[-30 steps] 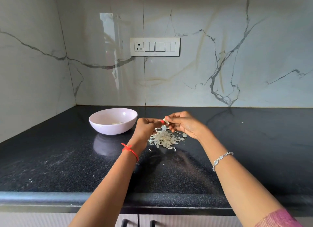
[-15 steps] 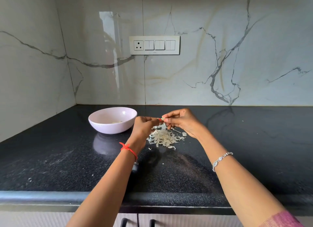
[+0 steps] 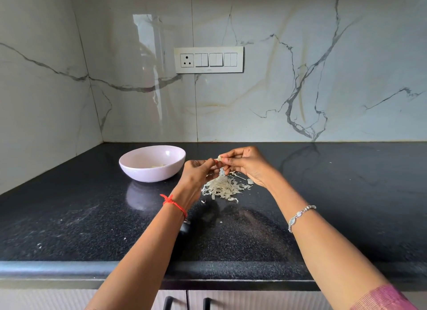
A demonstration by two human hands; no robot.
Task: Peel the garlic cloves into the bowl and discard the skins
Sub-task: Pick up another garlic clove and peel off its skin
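Peeling looks partway done: pile of skins (image 3: 223, 187) on black tabletop (image 3: 346, 194) mid-frame, pale peeled bits in pink bowl (image 3: 147, 173) centre-left. Above the pile, left hand (image 3: 196, 173) & right hand (image 3: 245, 164) both pinch one small pale garlic clove (image 3: 219, 158). Skins not yet discarded.

You worked in a home kitchen. Signs noted:

- Black speckled stone counter (image 3: 69, 228) with a rounded front edge ran into a corner.
- Walls (image 3: 300, 55) were clad in glossy white marble-look slabs with grey veins, down to the counter.
- Switch plate (image 3: 208, 60) sat on the back wall: one socket and a row of rocker switches.
- Below the counter were pale ribbed cabinet doors (image 3: 254, 300) with dark handles (image 3: 167, 302).
- Food prep was on the top: a pale bowl (image 3: 147, 171), a heap of garlic skins (image 3: 221, 187) near it, and a clove (image 3: 219, 158) held just above the heap.
- Flecks of skin lay scattered on the counter.
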